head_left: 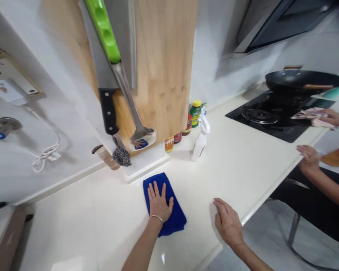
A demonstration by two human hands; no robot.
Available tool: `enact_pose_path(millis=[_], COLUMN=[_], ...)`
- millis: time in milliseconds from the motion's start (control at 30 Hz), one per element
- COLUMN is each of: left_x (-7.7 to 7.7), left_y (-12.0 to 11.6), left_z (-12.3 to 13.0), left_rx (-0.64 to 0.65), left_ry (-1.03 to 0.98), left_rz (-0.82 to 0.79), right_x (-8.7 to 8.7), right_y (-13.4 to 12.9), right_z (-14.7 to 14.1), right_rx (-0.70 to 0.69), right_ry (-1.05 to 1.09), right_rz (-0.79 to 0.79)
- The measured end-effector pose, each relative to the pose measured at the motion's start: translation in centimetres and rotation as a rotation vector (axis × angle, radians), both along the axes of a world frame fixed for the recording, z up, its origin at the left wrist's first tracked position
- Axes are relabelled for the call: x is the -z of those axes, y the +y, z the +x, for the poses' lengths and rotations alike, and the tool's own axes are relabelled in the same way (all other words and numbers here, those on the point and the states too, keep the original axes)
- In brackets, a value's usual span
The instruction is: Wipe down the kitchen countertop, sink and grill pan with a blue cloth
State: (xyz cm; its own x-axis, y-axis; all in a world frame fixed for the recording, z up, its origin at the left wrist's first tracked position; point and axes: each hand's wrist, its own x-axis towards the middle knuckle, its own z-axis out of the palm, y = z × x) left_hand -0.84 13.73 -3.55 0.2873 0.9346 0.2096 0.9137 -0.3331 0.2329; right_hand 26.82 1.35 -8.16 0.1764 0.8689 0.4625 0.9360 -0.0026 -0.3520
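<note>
My white table (234,162) runs past me with a blue cloth (176,214) lying flat on it. Beyond the cloth I see a white spray bottle (200,143) standing upright, and just behind that a row of small jars and bottles (188,126) near the wall. A black cooktop (267,114) is set into the surface, well apart from my cloth.

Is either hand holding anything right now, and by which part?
Nothing is gripped. The left hand lies flat on the blue cloth, not grasping any edge; the right hand is empty, at the countertop.
</note>
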Motion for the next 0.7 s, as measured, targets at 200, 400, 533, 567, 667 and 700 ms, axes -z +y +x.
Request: enact_pose_path(millis=[200, 400, 533, 567, 667, 700], left_x=[-0.1, -0.2, -0.7, -0.9, -1.5, -1.7], left_y=[4.7, 9.1, 11.5, 12.0, 12.7, 12.7], left_z=[6.4, 10.5, 12.1, 12.4, 12.8, 12.8], left_rx=[0.227, 0.361, 0.384, 0.372, 0.350, 0.345], left_ry=[-0.006, -0.013, -0.010, -0.008, 0.012, 0.020], left_rz=[-0.063, -0.082, -0.079, -0.072, -0.056, -0.058], right_x=[-0.9, -1.4, -1.6, -1.6, -1.9, -2.0], right_y=[0.2, 0.4, 0.8, 0.9, 1.4, 1.5], right_z=[-0.4, -0.5, -0.5, -0.5, -0.6, -0.6], right_rx=[0.013, 0.023, 0.026, 0.024, 0.027, 0.034], right_ry=[0.038, 0.084, 0.127, 0.143, 0.196, 0.214], right_rz=[-0.033, -0.052, -0.040, -0.035, -0.030, -0.028])
